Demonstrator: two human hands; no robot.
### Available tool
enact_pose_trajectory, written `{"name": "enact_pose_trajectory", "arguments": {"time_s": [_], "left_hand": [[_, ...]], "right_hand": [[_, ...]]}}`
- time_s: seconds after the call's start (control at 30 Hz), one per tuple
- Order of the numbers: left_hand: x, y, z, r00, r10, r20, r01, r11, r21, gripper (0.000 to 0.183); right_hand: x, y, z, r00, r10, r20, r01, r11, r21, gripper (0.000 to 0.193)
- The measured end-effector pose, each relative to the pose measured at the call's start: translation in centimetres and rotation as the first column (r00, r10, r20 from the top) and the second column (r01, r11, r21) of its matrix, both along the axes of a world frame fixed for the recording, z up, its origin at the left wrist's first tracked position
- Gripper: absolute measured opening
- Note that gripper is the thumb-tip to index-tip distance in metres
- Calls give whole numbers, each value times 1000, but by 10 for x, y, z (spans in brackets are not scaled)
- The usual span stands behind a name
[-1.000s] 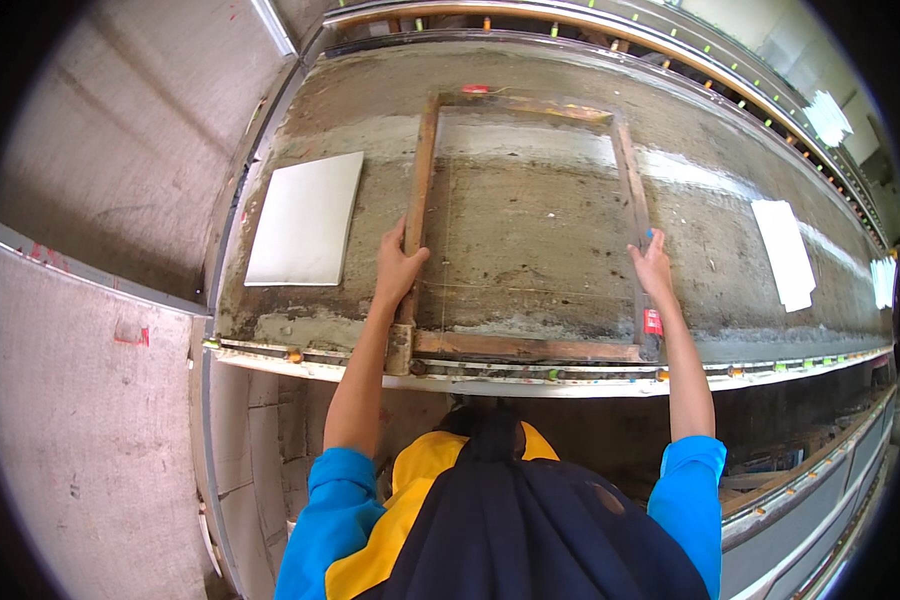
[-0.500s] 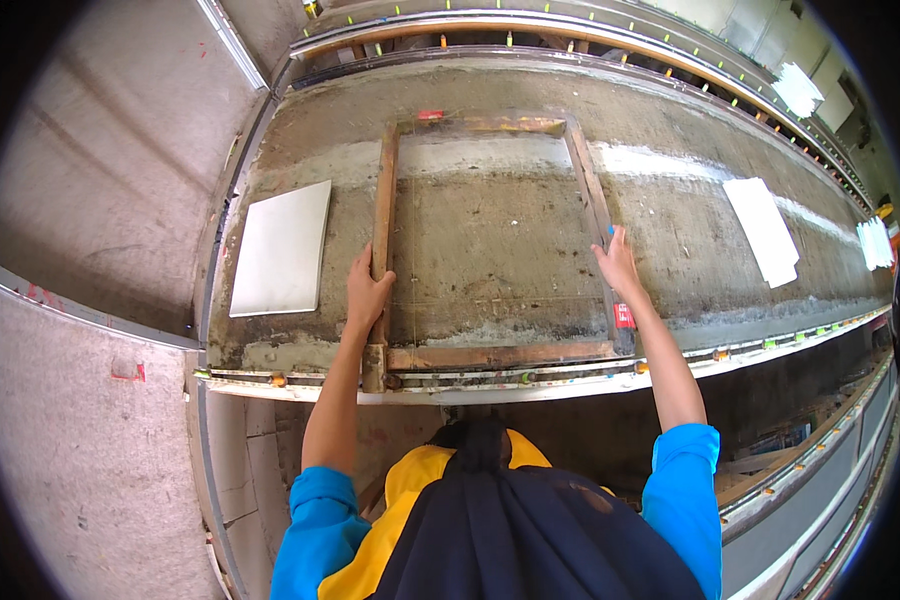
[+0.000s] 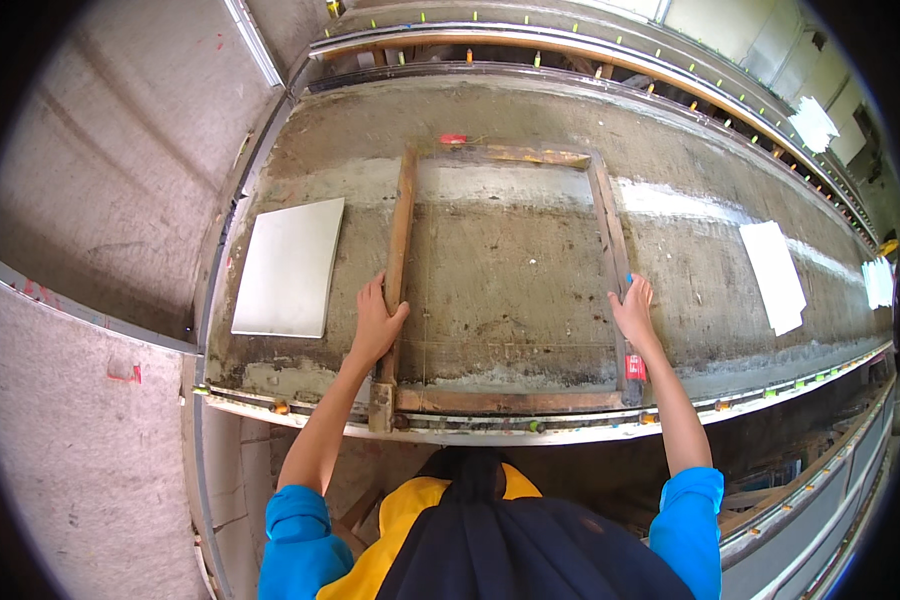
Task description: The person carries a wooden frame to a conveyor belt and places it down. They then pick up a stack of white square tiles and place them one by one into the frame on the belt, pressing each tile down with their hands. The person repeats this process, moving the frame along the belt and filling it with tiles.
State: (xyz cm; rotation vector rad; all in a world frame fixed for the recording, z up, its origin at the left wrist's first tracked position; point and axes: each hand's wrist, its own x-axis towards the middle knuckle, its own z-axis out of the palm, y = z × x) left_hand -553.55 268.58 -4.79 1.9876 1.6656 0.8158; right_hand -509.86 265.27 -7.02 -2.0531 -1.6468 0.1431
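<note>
A wooden frame (image 3: 510,402) lies on the long, stained table, its near left corner reaching over the table's front rail. My left hand (image 3: 378,320) grips the left bar, thumb on the inner side and fingers along the outer side. On the right bar is my right hand (image 3: 634,308), closed round the wood with the thumb inside the frame. A small blue piece shows beside its fingers. Nearer to me on that bar sits a red label (image 3: 635,367). Through the frame the brown, worn surface is visible; whether mesh is stretched across it, I cannot tell.
A stack of white sheets (image 3: 288,268) lies left of the frame, and white paper (image 3: 773,277) lies to its right. Along the table's front rail (image 3: 560,432) run several coloured stops. Another railed table (image 3: 520,35) stands beyond. A wall (image 3: 80,430) borders the left.
My view has shifted, so table, frame and papers all appear lower and slightly to the right. Both hands stay on the side bars; the frame shows no clear movement on the table.
</note>
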Motion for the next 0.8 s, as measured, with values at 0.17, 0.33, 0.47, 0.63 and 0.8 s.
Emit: {"name": "enact_pose_trajectory", "arguments": {"time_s": [0.17,0.33,0.47,0.63,0.8], "left_hand": [[9,38,8,987,-96,127,90,994,54,78],[12,49,2,973,-120,200,118,993,22,78],[15,46,2,981,-129,143,125,991,38,74],[23,45,10,995,-102,17,102,994,29,72],[28,29,19,930,-44,-366,126,971,202,70]], "right_hand": [[-9,21,22,1000,-18,-5,18,999,33,62],[-19,34,21,997,-46,61,51,995,-90,64],[-20,32,25,997,-56,60,61,995,-84,59],[-17,29,24,988,-77,130,89,992,-87,61],[-33,16,45,984,-68,164,96,982,-164,73]]}}
